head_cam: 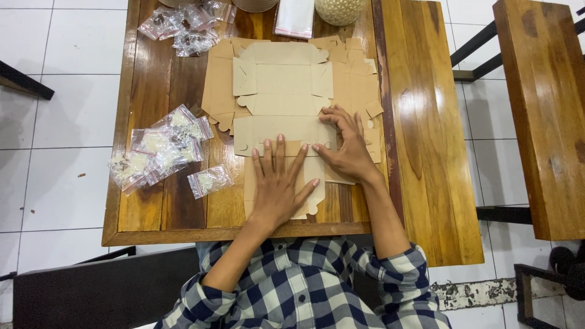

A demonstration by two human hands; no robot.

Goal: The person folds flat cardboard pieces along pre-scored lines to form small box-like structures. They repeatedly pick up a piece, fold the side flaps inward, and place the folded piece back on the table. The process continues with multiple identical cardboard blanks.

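A flat brown cardboard box blank (283,91) lies unfolded on the wooden table (152,213), on top of more flat blanks. My left hand (279,183) presses flat on the near panel of the blank, fingers spread. My right hand (346,146) rests on the blank's right side, fingertips bent over a side flap near its fold line. Neither hand lifts anything off the table.
Several small clear plastic packets with pale contents (161,149) lie at the left; more packets with dark contents (186,24) sit at the far left corner. A woven round object (338,9) and a clear sleeve (294,17) stand at the far edge. A wooden bench (542,109) is to the right.
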